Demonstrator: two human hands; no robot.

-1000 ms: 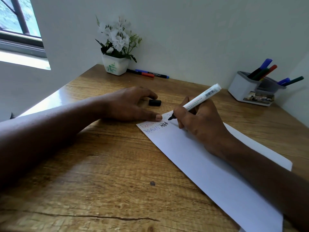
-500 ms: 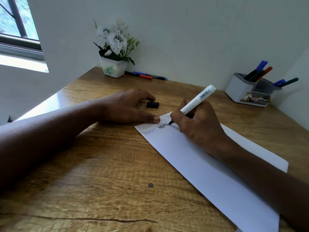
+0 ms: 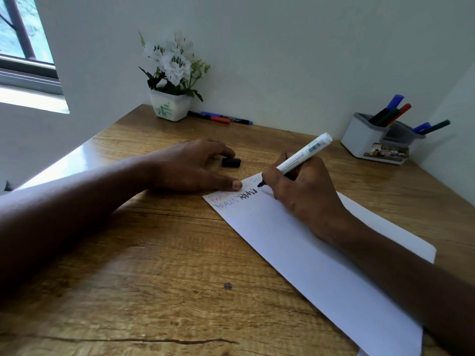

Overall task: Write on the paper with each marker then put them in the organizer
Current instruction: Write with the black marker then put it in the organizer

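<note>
Head view. Wooden counter (image 3: 154, 265) set in a pale corner, window (image 3: 23, 47) at far left. A potted white flower (image 3: 169, 106) stands at the back wall, with spare markers (image 3: 221, 118) lying just beside it. The organizer (image 3: 362, 138) sits at the far right, well apart from me, already holding several capped markers.

The paper (image 3: 308, 265) lies slantwise under my right forearm. My left hand (image 3: 190, 168) rests relaxed and grips nothing. Its thumb presses flat on the sheet's top edge, I judge to stop it sliding under the strokes. The black cap (image 3: 231, 162) lies just beside those fingers, handy for recapping.

My right hand (image 3: 303, 194) pinches the white-barrelled marker (image 3: 300, 156) low near the tip, barrel tilted up and away. The tip is at the end of the black lettering (image 3: 248, 196), which follows a red word and a blue one.

Against one second ago: the black word has gained a stroke. The left thumb and the cap are where they were.
</note>
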